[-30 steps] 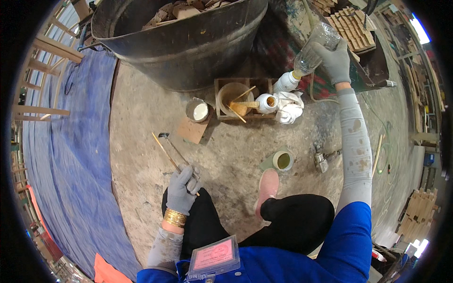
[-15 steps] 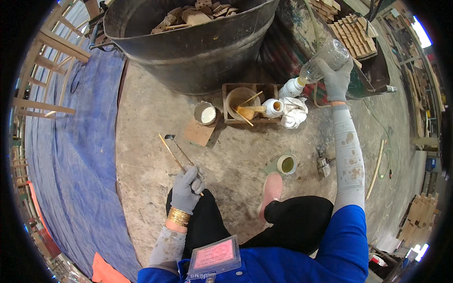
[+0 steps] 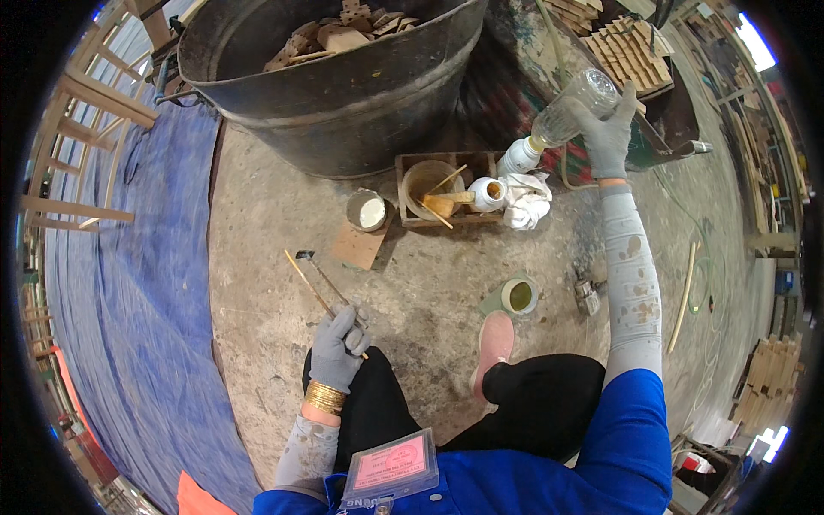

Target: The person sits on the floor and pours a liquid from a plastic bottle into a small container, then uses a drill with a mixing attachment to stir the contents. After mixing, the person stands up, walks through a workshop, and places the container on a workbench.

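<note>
My right hand (image 3: pixel 607 133), in a grey glove, grips a clear plastic bottle (image 3: pixel 570 110) tilted mouth-down over a white jug (image 3: pixel 518 159) beside a wooden box (image 3: pixel 450 190). The box holds a tan bucket (image 3: pixel 426 179), a small white jar (image 3: pixel 487 194) and sticks. A white rag (image 3: pixel 527 201) lies against the box. My left hand (image 3: pixel 337 345), also gloved with gold bangles at the wrist, rests near my knee and holds two thin sticks (image 3: pixel 314 279) that slant across the concrete floor.
A big black metal tub (image 3: pixel 343 94) of wood scraps stands behind the box. A can of white paste (image 3: pixel 369 211) sits on cardboard (image 3: pixel 360 245). A small tin of greenish liquid (image 3: pixel 518 295) is by my pink shoe (image 3: pixel 493 345). Blue tarp (image 3: pixel 129 300) covers the left.
My right hand has tipped the bottle lower, bringing its mouth down to the white jug. The view has shifted slightly. My left hand keeps hold of the sticks.
</note>
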The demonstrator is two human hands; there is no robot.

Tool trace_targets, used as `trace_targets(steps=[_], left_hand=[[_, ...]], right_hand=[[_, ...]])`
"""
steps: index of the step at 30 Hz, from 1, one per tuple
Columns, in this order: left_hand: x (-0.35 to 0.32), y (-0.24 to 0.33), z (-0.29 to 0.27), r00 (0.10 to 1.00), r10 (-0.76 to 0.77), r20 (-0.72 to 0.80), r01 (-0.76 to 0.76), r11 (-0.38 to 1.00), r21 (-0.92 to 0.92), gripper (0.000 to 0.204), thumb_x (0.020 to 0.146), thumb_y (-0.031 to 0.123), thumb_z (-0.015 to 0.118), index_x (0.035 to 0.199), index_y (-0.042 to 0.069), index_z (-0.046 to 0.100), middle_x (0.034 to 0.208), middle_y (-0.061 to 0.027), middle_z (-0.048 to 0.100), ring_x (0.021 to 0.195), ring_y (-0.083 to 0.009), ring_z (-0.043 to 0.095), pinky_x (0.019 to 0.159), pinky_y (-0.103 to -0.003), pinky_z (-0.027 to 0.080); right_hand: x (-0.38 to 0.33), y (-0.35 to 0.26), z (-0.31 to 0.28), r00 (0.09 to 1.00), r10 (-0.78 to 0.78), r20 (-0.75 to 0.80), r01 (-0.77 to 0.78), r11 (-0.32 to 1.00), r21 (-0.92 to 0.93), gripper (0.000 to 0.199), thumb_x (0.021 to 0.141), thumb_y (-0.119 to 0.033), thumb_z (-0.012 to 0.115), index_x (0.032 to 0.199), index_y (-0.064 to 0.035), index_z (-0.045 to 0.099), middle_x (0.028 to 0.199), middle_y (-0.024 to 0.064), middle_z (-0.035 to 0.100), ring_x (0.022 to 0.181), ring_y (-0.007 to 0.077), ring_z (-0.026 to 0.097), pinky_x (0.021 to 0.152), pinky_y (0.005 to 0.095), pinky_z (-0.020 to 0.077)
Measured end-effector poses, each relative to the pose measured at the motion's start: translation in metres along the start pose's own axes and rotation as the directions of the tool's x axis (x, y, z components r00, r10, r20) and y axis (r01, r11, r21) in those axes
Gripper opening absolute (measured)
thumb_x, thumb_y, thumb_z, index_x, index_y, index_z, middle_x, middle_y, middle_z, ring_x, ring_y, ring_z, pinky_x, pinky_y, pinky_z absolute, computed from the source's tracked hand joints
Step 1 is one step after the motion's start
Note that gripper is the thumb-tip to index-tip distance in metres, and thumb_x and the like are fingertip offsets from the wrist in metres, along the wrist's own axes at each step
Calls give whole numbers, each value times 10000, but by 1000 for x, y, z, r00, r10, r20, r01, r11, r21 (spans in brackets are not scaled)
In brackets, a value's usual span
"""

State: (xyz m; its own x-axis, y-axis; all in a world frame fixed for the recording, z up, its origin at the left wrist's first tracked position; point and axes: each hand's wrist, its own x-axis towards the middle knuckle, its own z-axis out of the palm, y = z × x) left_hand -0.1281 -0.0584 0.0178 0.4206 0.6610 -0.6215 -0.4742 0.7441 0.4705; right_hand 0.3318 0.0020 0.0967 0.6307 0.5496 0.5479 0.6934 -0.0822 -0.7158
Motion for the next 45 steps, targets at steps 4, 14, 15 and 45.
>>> trace_targets(steps=[4, 14, 15, 45], left_hand=[[0, 0, -4, 999, 2, 50, -2, 1000, -4, 134, 957, 139, 517, 893, 21, 526, 765, -36, 543, 479, -42, 372, 433, -203, 348], [0, 0, 4, 999, -17, 32, 16, 999, 34, 173, 963, 158, 510, 931, -9, 539, 653, 7, 482, 459, -43, 357, 428, -204, 341], [0, -1, 5, 999, -18, 30, 17, 999, 30, 172, 963, 158, 509, 931, -8, 540, 654, 8, 482, 459, -43, 357, 428, -204, 341], [4, -4, 10, 998, -55, 40, 52, 996, 76, 192, 962, 158, 507, 929, -25, 557, 639, 5, 485, 454, -46, 361, 427, -208, 339]], right_hand=[[-3, -4, 2, 1000, -8, 7, 8, 1000, 4, 1107, 602, -342, 879, 1408, 45, 226, 1332, 225, 434, 1200, 277, 475, 996, 351, 404], [-11, -21, -7, 999, -20, 25, 20, 999, 33, 1134, 585, -226, 898, 1410, 47, 168, 1244, 195, 486, 1088, 230, 548, 895, 330, 490], [-11, -19, -8, 999, -27, 25, 27, 999, 37, 1133, 585, -231, 899, 1408, 45, 171, 1242, 193, 488, 1085, 230, 550, 896, 329, 490], [-24, -4, -17, 998, -18, 65, 7, 987, 162, 1068, 636, -162, 862, 1416, 45, 163, 1257, 184, 504, 1094, 226, 561, 905, 329, 494]])
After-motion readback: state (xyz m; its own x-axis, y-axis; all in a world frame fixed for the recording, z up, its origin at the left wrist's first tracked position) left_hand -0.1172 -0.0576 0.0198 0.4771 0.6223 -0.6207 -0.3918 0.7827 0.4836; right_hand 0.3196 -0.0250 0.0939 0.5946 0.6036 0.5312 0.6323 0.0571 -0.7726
